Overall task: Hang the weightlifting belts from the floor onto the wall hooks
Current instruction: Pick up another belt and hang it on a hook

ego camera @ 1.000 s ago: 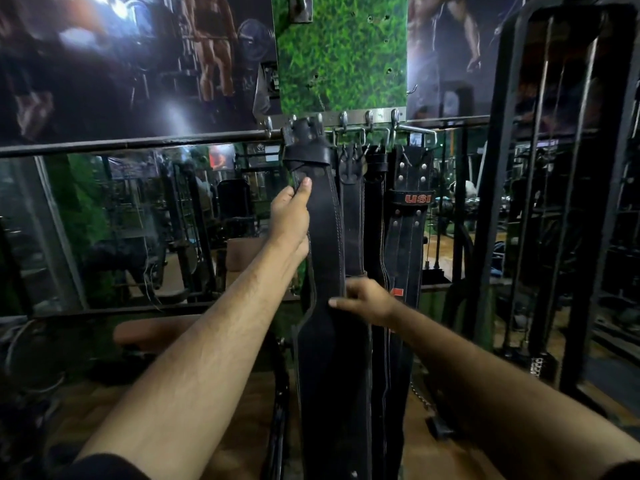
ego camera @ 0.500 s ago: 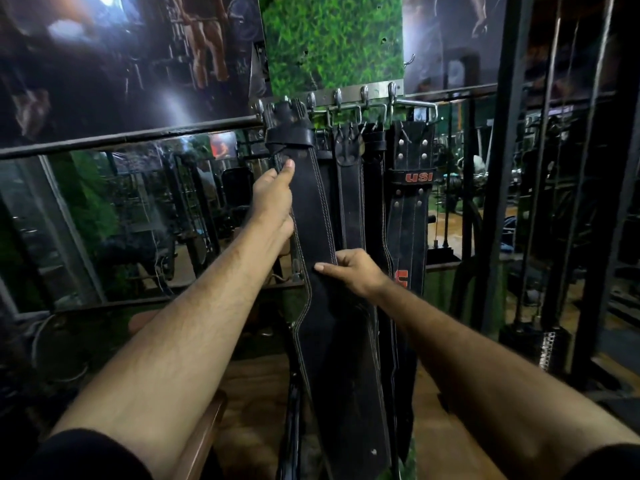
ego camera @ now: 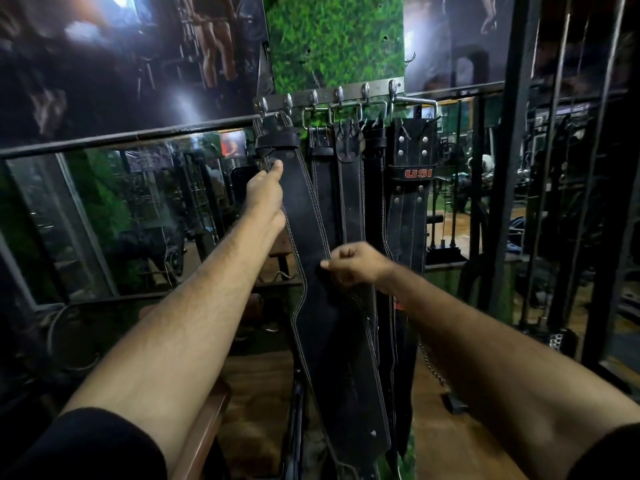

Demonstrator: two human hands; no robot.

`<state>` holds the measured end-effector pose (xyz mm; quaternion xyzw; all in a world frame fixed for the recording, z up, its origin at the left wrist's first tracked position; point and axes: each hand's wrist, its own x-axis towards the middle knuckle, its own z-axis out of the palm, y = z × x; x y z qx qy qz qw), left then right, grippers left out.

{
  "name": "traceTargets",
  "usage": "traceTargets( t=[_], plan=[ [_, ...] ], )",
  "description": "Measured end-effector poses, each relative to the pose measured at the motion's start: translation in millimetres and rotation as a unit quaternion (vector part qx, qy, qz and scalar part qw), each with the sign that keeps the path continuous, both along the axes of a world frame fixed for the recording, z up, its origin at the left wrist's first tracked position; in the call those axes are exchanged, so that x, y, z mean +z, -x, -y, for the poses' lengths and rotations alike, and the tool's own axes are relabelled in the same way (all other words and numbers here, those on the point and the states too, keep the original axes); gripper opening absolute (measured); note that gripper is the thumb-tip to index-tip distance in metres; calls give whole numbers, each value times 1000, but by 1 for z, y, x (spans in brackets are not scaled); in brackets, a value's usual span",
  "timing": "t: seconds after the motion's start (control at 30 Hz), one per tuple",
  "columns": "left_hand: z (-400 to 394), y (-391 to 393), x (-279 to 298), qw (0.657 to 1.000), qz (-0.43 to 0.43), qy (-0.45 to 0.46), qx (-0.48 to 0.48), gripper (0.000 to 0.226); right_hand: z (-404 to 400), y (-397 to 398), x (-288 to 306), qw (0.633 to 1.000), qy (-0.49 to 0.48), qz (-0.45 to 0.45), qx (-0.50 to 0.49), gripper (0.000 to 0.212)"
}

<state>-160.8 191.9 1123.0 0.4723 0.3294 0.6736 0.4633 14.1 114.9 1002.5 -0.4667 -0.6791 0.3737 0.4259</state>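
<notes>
A wide black leather belt point(ego camera: 311, 216) with white stitching hangs from the leftmost hooks of a metal hook rail point(ego camera: 349, 93) on the wall. My left hand point(ego camera: 265, 195) grips its left edge just under the buckle loop, thumb up on the front. Lower down, my right hand point(ego camera: 353, 263) pinches the belt's right edge with curled fingers. Several other black belts hang to the right, among them a narrow stitched one point(ego camera: 351, 188) and one lettered USI point(ego camera: 414, 188).
A green turf panel point(ego camera: 332, 39) sits above the rail. Mirrors and a horizontal bar point(ego camera: 121, 138) run to the left. A black cable-machine frame point(ego camera: 512, 168) stands at the right. Wooden floor point(ego camera: 256, 393) lies below, with a bench edge at lower left.
The view has shifted so the rail and belts sit lower and more to the right. My right hand's fingers have curled from flat against the belt to pinching its edge. My left hand keeps its grip.
</notes>
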Motion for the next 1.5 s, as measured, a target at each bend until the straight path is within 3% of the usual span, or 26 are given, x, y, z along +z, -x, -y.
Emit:
traceTargets(
  t=[0.1, 0.23, 0.4, 0.5, 0.6, 0.7, 0.8, 0.87, 0.9, 1.0, 1.03, 1.17, 1.3, 1.43, 1.5],
  plan=[
    [8, -5, 2, 1000, -9, 12, 12, 24, 3, 5, 24, 999, -28, -47, 4, 13],
    [17, -8, 5, 1000, -11, 9, 19, 25, 1, 14, 28, 997, -60, -50, 8, 25],
    [20, -9, 3, 1000, -23, -9, 16, 24, 3, 11, 33, 996, -57, -62, 30, 19],
    [19, -6, 4, 999, -28, -22, 17, 55, 0, 6, 57, 986, -53, -155, 25, 15],
    [36, -7, 7, 998, -48, -37, 12, 42, -10, 4, 89, 961, -57, -271, 26, 6],
    [43, -6, -2, 998, -47, -50, 11, 16, -21, 12, 120, 951, -57, -305, 11, 17],
    [37, -3, -16, 996, -60, -65, 16, 13, -30, 24, 144, 960, -52, -274, -1, 48],
    [23, 5, -25, 996, -51, -73, 5, 14, -39, 29, 152, 968, -62, -242, -21, 44],
    [16, 8, -28, 996, -44, -76, -8, 21, -43, 31, 155, 971, -71, -225, -36, 41],
    [-13, 18, -39, 997, -12, -68, -38, 82, -63, 37, 158, 972, -79, -212, -61, 36],
    [-22, 21, -41, 997, -12, -66, -50, 89, -69, 41, 157, 972, -77, -211, -65, 36],
    [-18, 21, -38, 989, -50, -99, -93, 44, -97, 56, 157, 968, -134, -176, -115, 30],
    [-44, 20, -41, 981, -79, -123, -128, 35, -113, 55, 161, 966, -136, -171, -140, 33],
    [-67, 22, -41, 974, -136, -123, -131, 37, -123, 51, 161, 960, -143, -217, -107, 18],
    [-75, 26, -39, 970, -172, -129, -115, 24, -130, 52, 158, 950, -173, -241, -102, 16]
  ],
)
